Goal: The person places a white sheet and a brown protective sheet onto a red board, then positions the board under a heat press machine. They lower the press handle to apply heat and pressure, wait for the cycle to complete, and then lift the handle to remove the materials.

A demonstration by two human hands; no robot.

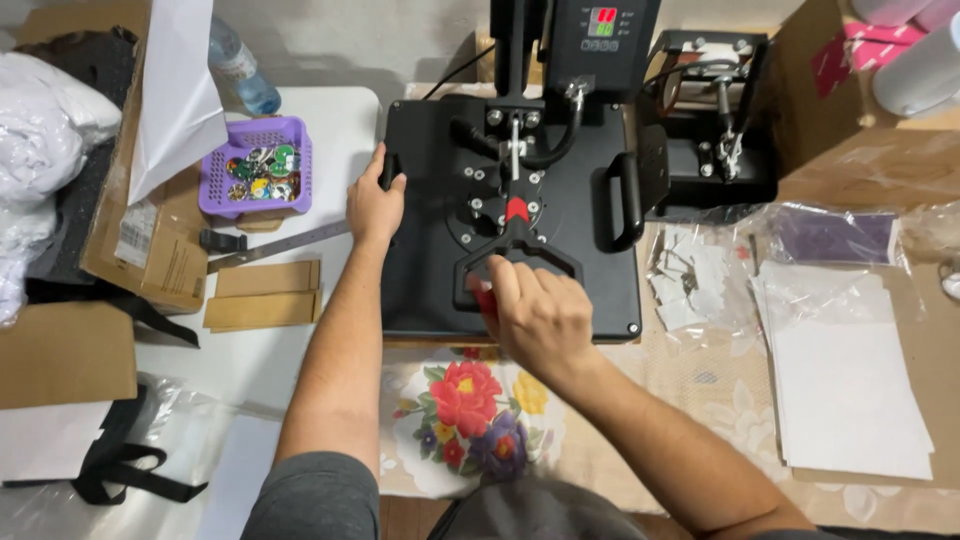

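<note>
A black heat press (510,215) is sitting closed at the middle of the counter (300,360), its flat upper platen facing the camera. The right hand (535,315) is curling closed around the press's front handle (515,258), its fingers wrapping the red grip at the platen's near edge. The left hand (372,205) is resting on the platen's left edge, thumb and fingers closing over a small black knob (388,170) there. Under the press's near edge a cloth with a red, yellow and purple flower print (470,410) is lying flat on the counter, partly tucked beneath the machine. Behind the platen the control box with its lit display (603,25) is standing upright. Just right of the press a smaller black press attachment (715,120) is sitting, and near it clear plastic bags of white blanks (695,280) and a stack of white sheets (850,390) are lying. To the left, a purple basket of colourful round badges (258,170) is standing near a plastic bottle (240,65), a metal ruler (285,245), tan cardboard strips (265,295) and an open cardboard box (150,245).
</note>
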